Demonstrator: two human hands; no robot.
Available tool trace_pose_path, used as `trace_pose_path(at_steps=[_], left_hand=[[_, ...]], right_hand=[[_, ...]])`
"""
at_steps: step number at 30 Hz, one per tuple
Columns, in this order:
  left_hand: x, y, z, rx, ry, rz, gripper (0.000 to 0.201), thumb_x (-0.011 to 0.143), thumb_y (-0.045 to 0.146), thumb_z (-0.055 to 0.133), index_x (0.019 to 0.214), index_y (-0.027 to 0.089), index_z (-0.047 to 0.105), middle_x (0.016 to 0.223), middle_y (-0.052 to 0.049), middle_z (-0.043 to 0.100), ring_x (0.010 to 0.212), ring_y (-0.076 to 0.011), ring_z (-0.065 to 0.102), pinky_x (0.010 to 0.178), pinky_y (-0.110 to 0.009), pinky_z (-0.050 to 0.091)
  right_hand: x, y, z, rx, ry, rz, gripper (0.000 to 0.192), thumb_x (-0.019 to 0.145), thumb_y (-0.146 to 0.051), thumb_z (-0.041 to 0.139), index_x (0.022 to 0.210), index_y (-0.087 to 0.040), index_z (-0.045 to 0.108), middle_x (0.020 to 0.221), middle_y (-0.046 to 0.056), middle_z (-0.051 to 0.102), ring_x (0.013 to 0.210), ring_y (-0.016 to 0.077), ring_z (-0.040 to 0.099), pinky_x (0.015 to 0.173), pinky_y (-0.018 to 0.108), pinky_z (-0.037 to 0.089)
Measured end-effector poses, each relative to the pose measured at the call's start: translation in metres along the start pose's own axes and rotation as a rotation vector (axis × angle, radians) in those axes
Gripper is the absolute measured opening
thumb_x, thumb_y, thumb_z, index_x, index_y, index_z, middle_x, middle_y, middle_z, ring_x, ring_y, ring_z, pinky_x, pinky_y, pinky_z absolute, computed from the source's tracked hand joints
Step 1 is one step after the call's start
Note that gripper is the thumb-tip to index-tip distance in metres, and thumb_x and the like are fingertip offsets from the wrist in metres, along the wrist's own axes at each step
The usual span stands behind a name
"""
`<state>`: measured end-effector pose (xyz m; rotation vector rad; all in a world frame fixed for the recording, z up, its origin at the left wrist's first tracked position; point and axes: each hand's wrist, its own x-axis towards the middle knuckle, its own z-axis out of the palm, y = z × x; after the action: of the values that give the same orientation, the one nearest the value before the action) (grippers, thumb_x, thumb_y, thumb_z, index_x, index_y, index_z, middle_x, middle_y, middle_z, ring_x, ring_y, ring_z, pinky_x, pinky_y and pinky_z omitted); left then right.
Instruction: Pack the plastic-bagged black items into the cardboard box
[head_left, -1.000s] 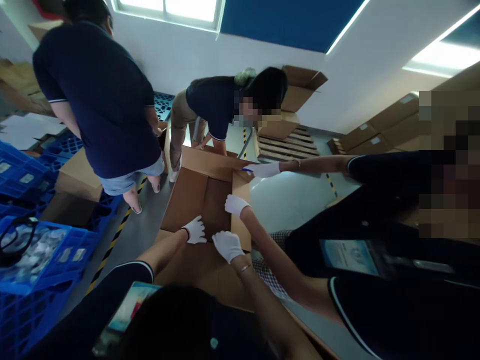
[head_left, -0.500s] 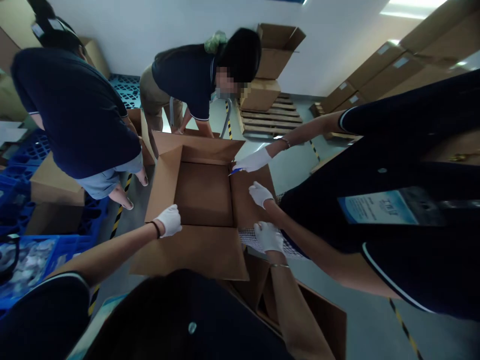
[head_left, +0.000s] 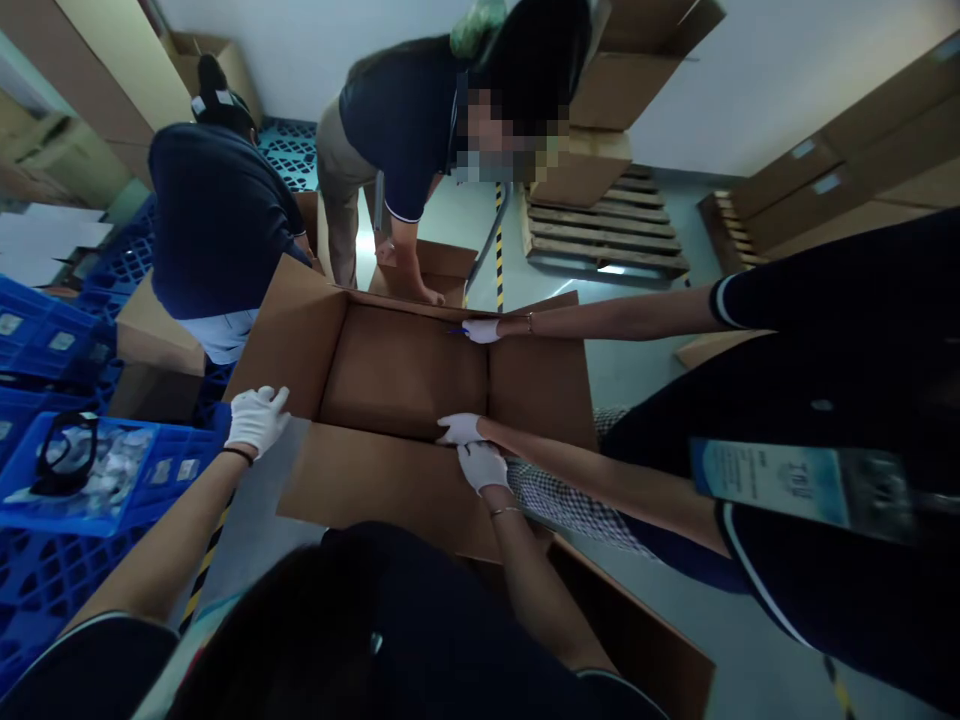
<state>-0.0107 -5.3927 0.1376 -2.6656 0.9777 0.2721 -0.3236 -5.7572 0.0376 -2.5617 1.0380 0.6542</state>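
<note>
1. The brown box (head_left: 409, 370) is set in the middle, flaps opened out.
2. Its left flap (head_left: 281, 335) is touched at the edge by the left hand (head_left: 257, 420), fingers a bit apart; a grip cannot be told.
3. The near flap (head_left: 382, 485) is touched by the right hand (head_left: 484, 467); finger pinch cannot be told.
4. Gray floor (head_left: 626, 365) is seen past the right edge.

The box (head_left: 390, 480) is showing matt brown cardboard; the hands (head_left: 257, 420) are wearing matt white cloth gloves (head_left: 486, 470). The blue crate (head_left: 137, 480) is showing smooth plastic with a slight sheen, the pallet (head_left: 600, 218) is baring rough wood, and the badge sleeve (head_left: 870, 490) is looking like glossy clear plastic.
</note>
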Motion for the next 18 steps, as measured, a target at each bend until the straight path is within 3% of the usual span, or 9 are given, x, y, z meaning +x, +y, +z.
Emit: trace_pose_path(at_steps=[4, 6, 8, 11, 13, 15, 18], left_hand=[[-0.001, 0.005, 0.008, -0.089, 0.091, 0.007, 0.045, 0.100, 0.042, 0.045, 0.130, 0.016, 0.068, 0.115, -0.016, 0.065, 0.103, -0.0332, 0.058, 0.093, -0.043, 0.039], [0.001, 0.004, 0.011, -0.151, 0.147, -0.016, 0.045, 0.101, 0.042, 0.044, 0.126, 0.017, 0.071, 0.127, -0.017, 0.063, 0.110, -0.0333, 0.058, 0.099, -0.044, 0.040], [0.003, 0.003, 0.017, -0.200, 0.232, -0.049, 0.044, 0.100, 0.042, 0.047, 0.126, 0.017, 0.072, 0.147, -0.018, 0.053, 0.123, -0.0359, 0.054, 0.108, -0.047, 0.038], [0.006, -0.002, 0.026, -0.262, 0.378, -0.089, 0.046, 0.095, 0.039, 0.059, 0.134, 0.016, 0.068, 0.165, -0.020, 0.032, 0.146, -0.0428, 0.034, 0.121, -0.059, 0.023], [0.011, -0.007, 0.031, -0.340, 0.447, -0.145, 0.058, 0.089, 0.038, 0.068, 0.142, 0.016, 0.062, 0.168, -0.022, 0.023, 0.154, -0.0464, 0.018, 0.124, -0.066, 0.010], [0.018, -0.013, 0.036, -0.480, 0.486, -0.230, 0.080, 0.083, 0.038, 0.076, 0.152, 0.011, 0.049, 0.169, -0.026, 0.015, 0.156, -0.0485, 0.008, 0.125, -0.068, 0.005], [0.029, -0.018, 0.046, -0.873, 0.580, -0.377, 0.114, 0.078, 0.031, 0.078, 0.163, 0.000, 0.009, 0.169, -0.033, 0.006, 0.156, -0.0412, 0.021, 0.128, -0.055, 0.022]], right_hand=[[-0.024, 0.003, 0.008, -0.022, 0.062, -0.013, 0.042, 0.105, -0.040, 0.044, 0.117, -0.013, 0.073, 0.120, 0.018, 0.071, 0.117, 0.0302, 0.063, 0.103, 0.036, 0.045], [-0.033, 0.008, 0.017, -0.038, 0.141, -0.057, 0.043, 0.104, -0.039, 0.046, 0.128, -0.012, 0.069, 0.129, 0.018, 0.067, 0.123, 0.0308, 0.059, 0.108, 0.037, 0.042], [-0.041, 0.017, 0.028, -0.054, 0.219, -0.080, 0.047, 0.103, -0.038, 0.047, 0.136, -0.010, 0.064, 0.138, 0.019, 0.062, 0.130, 0.0321, 0.053, 0.113, 0.038, 0.038], [-0.054, 0.032, 0.040, -0.031, 0.312, 0.004, 0.052, 0.104, -0.041, 0.045, 0.139, -0.007, 0.062, 0.145, 0.022, 0.056, 0.135, 0.0343, 0.048, 0.116, 0.041, 0.036], [-0.064, 0.040, 0.042, 0.028, 0.342, 0.087, 0.053, 0.104, -0.043, 0.042, 0.137, -0.008, 0.062, 0.142, 0.022, 0.057, 0.134, 0.0339, 0.049, 0.114, 0.041, 0.037], [-0.071, 0.044, 0.038, 0.137, 0.270, 0.175, 0.052, 0.104, -0.046, 0.038, 0.137, -0.012, 0.060, 0.138, 0.019, 0.060, 0.130, 0.0315, 0.053, 0.111, 0.039, 0.040], [-0.071, 0.042, 0.026, 0.306, 0.031, 0.347, 0.057, 0.106, -0.054, 0.032, 0.146, -0.018, 0.052, 0.134, 0.015, 0.064, 0.119, 0.0284, 0.063, 0.101, 0.037, 0.047]])
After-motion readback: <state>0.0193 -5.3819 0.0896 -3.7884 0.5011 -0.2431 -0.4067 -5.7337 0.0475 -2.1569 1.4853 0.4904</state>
